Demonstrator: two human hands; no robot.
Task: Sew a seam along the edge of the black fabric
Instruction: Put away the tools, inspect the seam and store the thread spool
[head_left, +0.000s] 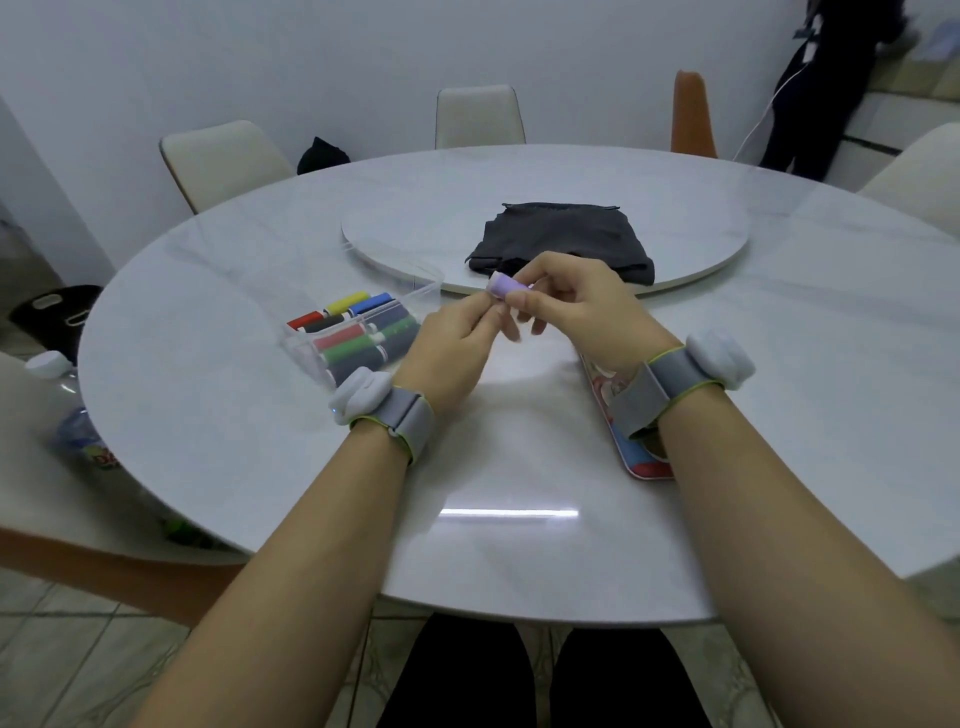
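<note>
One view only, worn on the head, looking forward and down across the round worktop (519, 561); wide-angle, so the rim bows and the far chairs (480, 117) lean outward; both forearms reach in from the bottom corners, the hands (519, 322) close under the lens near centre; knees show at the bottom edge, the back wall along the top

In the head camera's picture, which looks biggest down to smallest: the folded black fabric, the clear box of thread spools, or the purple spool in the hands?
1. Black fabric
2. Clear thread box, nearly as big and nearer the camera, so unsure
3. Purple spool, clearly smallest
</note>
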